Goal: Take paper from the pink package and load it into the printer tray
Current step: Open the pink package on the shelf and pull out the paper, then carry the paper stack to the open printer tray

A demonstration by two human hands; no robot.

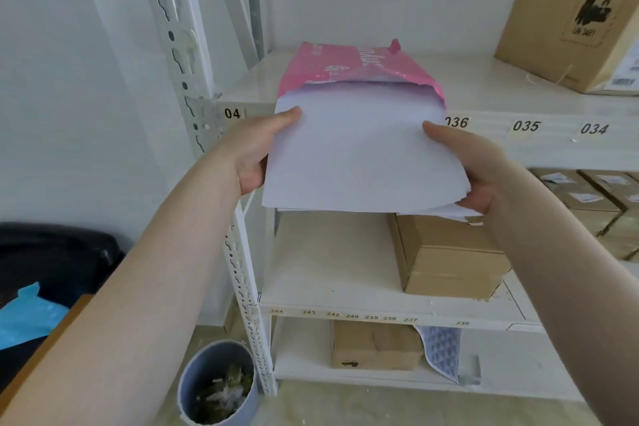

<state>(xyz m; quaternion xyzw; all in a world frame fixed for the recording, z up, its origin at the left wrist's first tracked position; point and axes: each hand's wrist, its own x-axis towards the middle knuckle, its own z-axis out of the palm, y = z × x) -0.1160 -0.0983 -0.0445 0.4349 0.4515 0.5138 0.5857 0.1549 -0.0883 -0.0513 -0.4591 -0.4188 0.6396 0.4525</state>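
Note:
The pink package (345, 66) lies on a white shelf (484, 104), its open end facing me. A stack of white paper (359, 156) sticks halfway out of that opening and overhangs the shelf's front edge. My left hand (256, 145) grips the stack's left edge, thumb on top. My right hand (470, 166) grips the right edge the same way, fingers underneath. No printer or tray is in view.
A large cardboard box (570, 31) stands on the same shelf at the right. Smaller cardboard boxes (449, 252) sit on the shelf below. A grey bin (218, 384) stands on the floor by the rack's white upright (179, 45). A dark object with blue plastic (31, 315) is at the left.

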